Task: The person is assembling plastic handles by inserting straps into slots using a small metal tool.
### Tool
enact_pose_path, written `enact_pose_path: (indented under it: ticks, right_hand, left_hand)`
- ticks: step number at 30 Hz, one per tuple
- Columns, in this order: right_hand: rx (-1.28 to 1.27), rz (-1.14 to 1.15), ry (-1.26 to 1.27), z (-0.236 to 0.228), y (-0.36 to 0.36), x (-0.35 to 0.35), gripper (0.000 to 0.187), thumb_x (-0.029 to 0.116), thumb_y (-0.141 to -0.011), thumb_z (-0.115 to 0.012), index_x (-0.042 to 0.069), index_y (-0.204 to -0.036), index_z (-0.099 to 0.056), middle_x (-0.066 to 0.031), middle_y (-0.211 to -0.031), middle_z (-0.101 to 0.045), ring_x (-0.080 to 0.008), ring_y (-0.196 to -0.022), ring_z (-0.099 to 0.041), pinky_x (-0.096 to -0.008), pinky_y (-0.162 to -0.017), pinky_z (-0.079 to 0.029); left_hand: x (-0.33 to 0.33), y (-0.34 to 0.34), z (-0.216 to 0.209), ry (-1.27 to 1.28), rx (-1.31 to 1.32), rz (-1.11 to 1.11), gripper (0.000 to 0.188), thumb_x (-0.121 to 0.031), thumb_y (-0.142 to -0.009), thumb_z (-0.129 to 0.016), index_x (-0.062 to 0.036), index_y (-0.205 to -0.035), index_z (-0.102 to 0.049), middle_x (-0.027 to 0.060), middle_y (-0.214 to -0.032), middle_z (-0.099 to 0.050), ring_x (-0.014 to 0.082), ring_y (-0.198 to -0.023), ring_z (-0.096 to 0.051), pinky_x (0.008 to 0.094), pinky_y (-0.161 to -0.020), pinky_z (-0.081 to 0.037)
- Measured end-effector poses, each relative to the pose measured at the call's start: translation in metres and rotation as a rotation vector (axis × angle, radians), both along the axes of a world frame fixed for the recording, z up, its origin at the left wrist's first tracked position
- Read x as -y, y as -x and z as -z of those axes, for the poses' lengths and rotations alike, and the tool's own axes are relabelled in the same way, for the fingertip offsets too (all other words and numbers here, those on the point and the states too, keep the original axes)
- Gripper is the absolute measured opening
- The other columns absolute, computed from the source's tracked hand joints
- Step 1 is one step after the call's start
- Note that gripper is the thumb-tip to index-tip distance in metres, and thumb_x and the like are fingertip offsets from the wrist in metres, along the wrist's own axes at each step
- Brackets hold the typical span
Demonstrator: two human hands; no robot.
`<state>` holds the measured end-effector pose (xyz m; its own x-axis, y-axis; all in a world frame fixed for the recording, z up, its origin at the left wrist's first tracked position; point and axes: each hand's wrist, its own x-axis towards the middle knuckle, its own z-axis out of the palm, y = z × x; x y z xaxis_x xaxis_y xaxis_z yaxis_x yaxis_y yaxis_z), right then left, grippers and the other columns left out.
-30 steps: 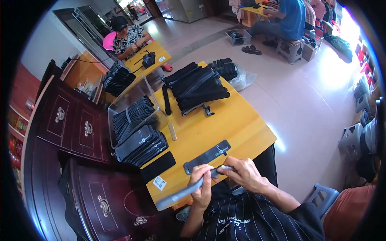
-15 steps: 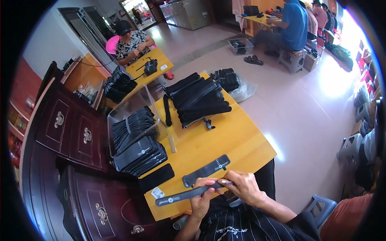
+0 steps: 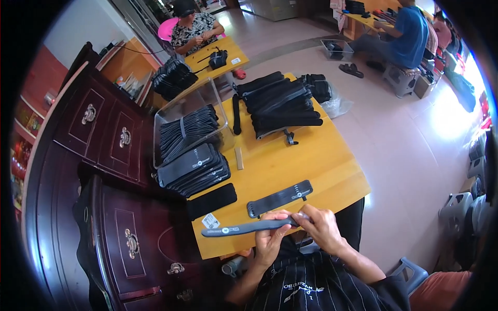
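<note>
My left hand (image 3: 270, 239) is closed around a long, narrow grey strap (image 3: 228, 230) with a pale printed mark, held above the table's near edge. The strap's long end points left, past my fingers. At its right end my right hand (image 3: 322, 228) pinches with thumb and fingers; the exact contact there is hidden. Just beyond my hands a wider flat grey band (image 3: 280, 198), with a row of slots and small tabs, lies on the yellow table (image 3: 290, 160). A black fabric piece (image 3: 212, 201) lies to the left of it.
Stacked grey bands (image 3: 194, 165) stand at the table's left edge, before a clear bin (image 3: 223, 111) holding a tied bundle. Black sleeves (image 3: 280, 103) are heaped at the far side. Dark wooden drawers (image 3: 124, 223) border the left. One person (image 3: 197, 31) works at another table; others sit far right.
The whole view has shifted, so the table sits higher and further right. The strap now lies more level in my hands. Both hands keep their hold on it.
</note>
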<state>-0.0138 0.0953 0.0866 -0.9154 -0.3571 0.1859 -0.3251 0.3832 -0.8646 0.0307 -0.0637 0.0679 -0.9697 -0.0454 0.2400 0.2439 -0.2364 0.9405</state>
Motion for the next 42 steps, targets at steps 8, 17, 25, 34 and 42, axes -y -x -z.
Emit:
enact_pose_path:
  ticks: [8, 17, 25, 34, 42]
  right_hand:
    - [0.095, 0.248, 0.094, -0.064, 0.034, -0.046, 0.011, 0.015, -0.088, -0.063, 0.005, -0.088, -0.066, 0.0009, -0.068, -0.059, -0.0087, -0.062, -0.057, -0.0235, -0.058, -0.045]
    - [-0.098, 0.367, 0.229, -0.122, 0.067, -0.108, 0.017, 0.023, -0.089, -0.059, 0.008, -0.085, -0.063, 0.0006, -0.074, -0.058, -0.0082, -0.067, -0.056, -0.0204, -0.059, -0.041]
    - [-0.094, 0.308, 0.300, -0.117, 0.065, -0.097, 0.015, 0.021, -0.089, -0.059, 0.007, -0.087, -0.063, -0.0002, -0.076, -0.059, -0.0088, -0.068, -0.056, -0.0214, -0.060, -0.042]
    - [0.267, 0.377, 0.148, -0.061, -0.005, -0.115, 0.012, 0.018, -0.089, -0.060, 0.006, -0.089, -0.063, -0.0010, -0.077, -0.060, -0.0094, -0.068, -0.057, -0.0224, -0.061, -0.043]
    - [0.340, 0.354, 0.131, -0.053, -0.011, -0.104, 0.011, 0.015, -0.089, -0.060, 0.005, -0.091, -0.063, -0.0017, -0.079, -0.061, -0.0100, -0.069, -0.058, -0.0233, -0.061, -0.044]
  left_hand:
    - [-0.001, -0.010, -0.011, -0.171, 0.034, 0.060, 0.024, 0.001, -0.091, -0.058, -0.0005, -0.113, -0.050, 0.0170, -0.118, -0.053, 0.0219, -0.103, -0.059, 0.0324, -0.089, -0.051]
    - [-0.011, -0.014, 0.000, -0.152, 0.082, 0.201, 0.025, 0.001, -0.090, -0.059, -0.0023, -0.113, -0.049, 0.0174, -0.115, -0.054, 0.0209, -0.097, -0.061, 0.0330, -0.086, -0.052]
    - [-0.032, -0.028, 0.008, -0.070, 0.094, 0.299, 0.025, -0.001, -0.088, -0.065, -0.0031, -0.110, -0.054, 0.0143, -0.109, -0.060, 0.0216, -0.103, -0.058, 0.0326, -0.088, -0.047]
    - [-0.010, -0.020, -0.001, -0.002, -0.025, 0.157, 0.028, 0.007, -0.087, -0.061, 0.0008, -0.113, -0.051, 0.0211, -0.116, -0.055, 0.0229, -0.088, -0.064, 0.0315, -0.079, -0.056]
    - [-0.003, -0.005, 0.009, -0.140, -0.021, 0.088, 0.030, 0.005, -0.088, -0.060, 0.0018, -0.116, -0.049, 0.0239, -0.118, -0.054, 0.0215, -0.084, -0.065, 0.0319, -0.079, -0.055]
